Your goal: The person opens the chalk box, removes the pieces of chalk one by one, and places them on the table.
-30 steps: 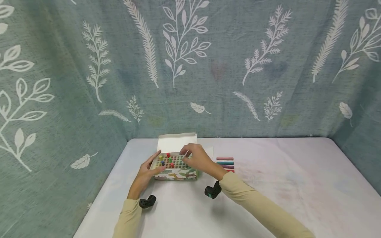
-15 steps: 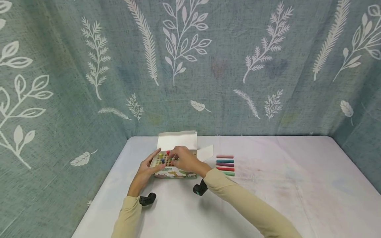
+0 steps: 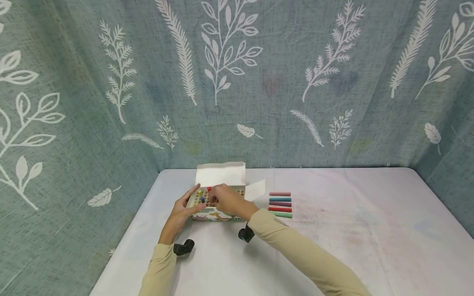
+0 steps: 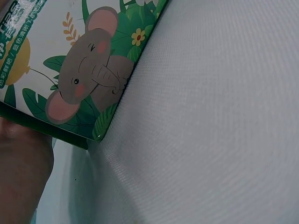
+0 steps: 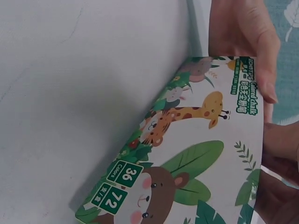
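Observation:
A printed colored-chalk box (image 3: pixel 218 215) stands open on the table, its perforated inner tray (image 3: pixel 193 201) facing up. My left hand (image 3: pixel 182 211) grips its left end, the thumb over the front rim. A yellow chalk (image 3: pixel 200 192), a blue chalk (image 3: pixel 202 200) and a red chalk (image 3: pixel 209 189) poke out of the holes. Over the middle of the tray, my right hand (image 3: pixel 226 200) pinches down with bent fingers at a stick of chalk, which the hand hides. In the right wrist view both hands show beyond the box front (image 5: pixel 187 126).
Several chalk sticks (image 3: pixel 280 204) lie in a column to the right of the box. The box's lid (image 3: pixel 220 174) is raised at the back, and a side flap (image 3: pixel 256 190) sticks out right. A leaf-patterned curtain (image 3: pixel 281 135) hangs behind the white table (image 3: pixel 333 246).
My right hand has moved left from the tray's right part to its middle, uncovering the side flap and loose chalk. My left hand has stayed at the box's left end.

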Demonstrator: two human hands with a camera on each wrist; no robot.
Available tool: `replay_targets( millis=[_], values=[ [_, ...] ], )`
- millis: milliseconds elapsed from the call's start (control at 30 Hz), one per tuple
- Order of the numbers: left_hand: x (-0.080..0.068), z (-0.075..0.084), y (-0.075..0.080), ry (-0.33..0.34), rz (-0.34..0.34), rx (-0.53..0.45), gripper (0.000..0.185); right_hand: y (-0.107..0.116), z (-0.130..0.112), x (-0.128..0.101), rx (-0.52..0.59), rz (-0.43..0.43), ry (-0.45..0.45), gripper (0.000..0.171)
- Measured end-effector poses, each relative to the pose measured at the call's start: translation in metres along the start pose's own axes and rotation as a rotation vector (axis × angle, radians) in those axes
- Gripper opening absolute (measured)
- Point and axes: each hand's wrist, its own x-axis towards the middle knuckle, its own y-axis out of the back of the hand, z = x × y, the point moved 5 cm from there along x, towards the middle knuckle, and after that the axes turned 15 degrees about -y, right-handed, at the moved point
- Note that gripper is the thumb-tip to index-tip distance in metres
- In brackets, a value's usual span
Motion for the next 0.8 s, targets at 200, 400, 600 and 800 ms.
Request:
replay_targets(
  millis=[200,400,600,800],
  values=[
    [0.0,0.0,0.0,0.003,0.0,0.015,0.077,0.0,-0.008,-0.002,-0.075,0.028,0.026,0.017],
    [0.0,0.0,0.0,0.003,-0.007,0.029,0.078,0.001,-0.007,-0.004,-0.041,0.103,0.028,0.019],
    [0.0,0.0,0.001,0.011,0.001,0.019,0.078,0.007,-0.009,-0.007,0.026,0.199,0.058,0.02],
    [0.0,-0.001,0.001,0.003,-0.002,0.012,0.079,0.022,-0.014,-0.009,0.077,0.211,0.07,0.018]
  ],
)
